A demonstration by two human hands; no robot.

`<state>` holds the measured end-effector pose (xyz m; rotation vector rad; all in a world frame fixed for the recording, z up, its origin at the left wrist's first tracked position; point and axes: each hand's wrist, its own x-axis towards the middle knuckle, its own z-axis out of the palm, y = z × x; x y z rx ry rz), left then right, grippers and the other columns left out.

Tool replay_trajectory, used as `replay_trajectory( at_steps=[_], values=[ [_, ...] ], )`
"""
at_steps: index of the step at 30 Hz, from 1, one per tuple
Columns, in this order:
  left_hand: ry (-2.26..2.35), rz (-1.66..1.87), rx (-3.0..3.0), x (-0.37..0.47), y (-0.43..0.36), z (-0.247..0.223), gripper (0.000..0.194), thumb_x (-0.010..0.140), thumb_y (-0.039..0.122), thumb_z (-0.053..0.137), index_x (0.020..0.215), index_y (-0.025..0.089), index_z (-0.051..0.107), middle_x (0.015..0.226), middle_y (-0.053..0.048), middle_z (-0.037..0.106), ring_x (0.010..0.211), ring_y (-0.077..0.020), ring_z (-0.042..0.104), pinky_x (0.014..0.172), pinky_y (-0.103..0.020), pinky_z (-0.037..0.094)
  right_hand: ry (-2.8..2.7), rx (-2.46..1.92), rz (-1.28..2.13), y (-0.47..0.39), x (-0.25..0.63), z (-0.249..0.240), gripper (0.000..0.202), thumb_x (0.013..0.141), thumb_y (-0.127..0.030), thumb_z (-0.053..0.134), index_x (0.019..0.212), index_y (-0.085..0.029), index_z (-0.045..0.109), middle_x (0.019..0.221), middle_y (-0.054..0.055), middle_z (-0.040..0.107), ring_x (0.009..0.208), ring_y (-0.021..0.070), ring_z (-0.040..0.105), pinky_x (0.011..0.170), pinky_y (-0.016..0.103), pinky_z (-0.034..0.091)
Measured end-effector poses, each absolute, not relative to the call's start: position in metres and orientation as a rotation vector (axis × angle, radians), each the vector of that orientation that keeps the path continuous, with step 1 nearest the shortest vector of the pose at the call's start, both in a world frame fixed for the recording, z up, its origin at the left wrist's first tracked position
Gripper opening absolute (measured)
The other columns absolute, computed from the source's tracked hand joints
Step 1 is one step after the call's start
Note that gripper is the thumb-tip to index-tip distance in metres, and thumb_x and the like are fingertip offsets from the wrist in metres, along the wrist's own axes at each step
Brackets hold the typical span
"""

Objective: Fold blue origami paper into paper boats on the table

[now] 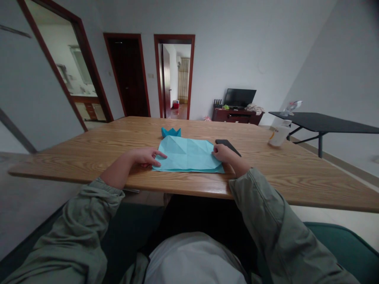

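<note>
A light blue sheet of paper (188,154), folded over and marked with creases, lies on the wooden table (257,169) near its front edge. My left hand (148,156) rests at the sheet's left side, its fingers apart, with fingertips on the paper. At the right side, my right hand (222,153) has its fingers pinched on the edge of the sheet. Just behind the paper stands a darker blue folded paper piece (171,132) with a pointed, crown-like top.
A flat black object (227,146) lies beside my right hand. Farther right on the table stands a whitish translucent container (279,134). Beyond are a black folding table (328,121) and a cabinet (237,116) with a black screen (239,98).
</note>
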<state>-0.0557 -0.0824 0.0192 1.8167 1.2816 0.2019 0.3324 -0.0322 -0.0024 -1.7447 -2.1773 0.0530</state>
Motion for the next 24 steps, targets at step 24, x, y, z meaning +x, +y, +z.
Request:
replay_trajectory(
  at_steps=[24],
  values=[
    [1.261,0.210,1.853,-0.055,-0.081,0.014,0.076,0.062,0.036,0.080,0.132,0.023,0.054,0.054,0.007,0.052,0.037,-0.0106,0.049,0.035,-0.019,0.037,-2.471,-1.559,0.028,-0.085,0.139,-0.010,0.062,0.092,-0.056,0.034,0.129,-0.011,0.055,0.136,0.023,0.050,0.128,0.0377,0.043,0.105,0.055,0.027]
  ],
)
